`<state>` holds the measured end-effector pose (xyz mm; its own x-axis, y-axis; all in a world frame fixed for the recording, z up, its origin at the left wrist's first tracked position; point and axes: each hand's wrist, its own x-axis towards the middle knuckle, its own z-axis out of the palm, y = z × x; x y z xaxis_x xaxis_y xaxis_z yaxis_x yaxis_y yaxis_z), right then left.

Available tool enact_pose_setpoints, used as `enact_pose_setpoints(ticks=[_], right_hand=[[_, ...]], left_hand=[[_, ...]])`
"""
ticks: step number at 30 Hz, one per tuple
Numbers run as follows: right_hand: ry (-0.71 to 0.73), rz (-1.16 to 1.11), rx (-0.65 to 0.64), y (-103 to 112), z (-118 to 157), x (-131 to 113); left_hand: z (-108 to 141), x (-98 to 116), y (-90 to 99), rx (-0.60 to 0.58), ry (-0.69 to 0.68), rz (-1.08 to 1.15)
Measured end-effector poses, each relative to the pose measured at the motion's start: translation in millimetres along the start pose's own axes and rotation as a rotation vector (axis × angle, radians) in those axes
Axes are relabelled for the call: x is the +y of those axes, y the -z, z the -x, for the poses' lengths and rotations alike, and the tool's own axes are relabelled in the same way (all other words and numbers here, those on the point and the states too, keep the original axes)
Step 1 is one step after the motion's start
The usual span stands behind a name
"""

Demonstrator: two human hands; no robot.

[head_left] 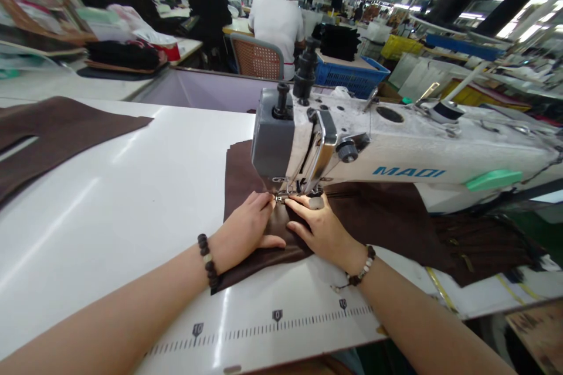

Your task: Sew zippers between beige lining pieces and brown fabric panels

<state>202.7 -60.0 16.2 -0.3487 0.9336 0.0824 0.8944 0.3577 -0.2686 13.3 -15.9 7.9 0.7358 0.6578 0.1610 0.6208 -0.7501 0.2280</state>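
At centre frame, the left hand (243, 227) and right hand (329, 229) lie open, pressing the brown material (240, 179) beside the presser foot (280, 198), apparently guiding it for stitching; the next move calls for even pressure, fingertips clear.

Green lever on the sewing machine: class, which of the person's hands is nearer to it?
Right. The right hand lies on the brown material, left of and below the green lever; the left hand lies farther left.
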Motion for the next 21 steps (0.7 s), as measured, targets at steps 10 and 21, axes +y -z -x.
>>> enact_pose_setpoints(ticks=[10,21], right_hand=[[-0.001,-0.037,0.022,-0.9,0.0,1.0],[0.009,-0.022,0.024,-2.3,-0.9,1.6]], left_hand=[[0.8,-2.5,-4.0,0.02,-0.031,0.003],[-0.6,-1.3,1.9,-0.05,-0.024,-0.041]])
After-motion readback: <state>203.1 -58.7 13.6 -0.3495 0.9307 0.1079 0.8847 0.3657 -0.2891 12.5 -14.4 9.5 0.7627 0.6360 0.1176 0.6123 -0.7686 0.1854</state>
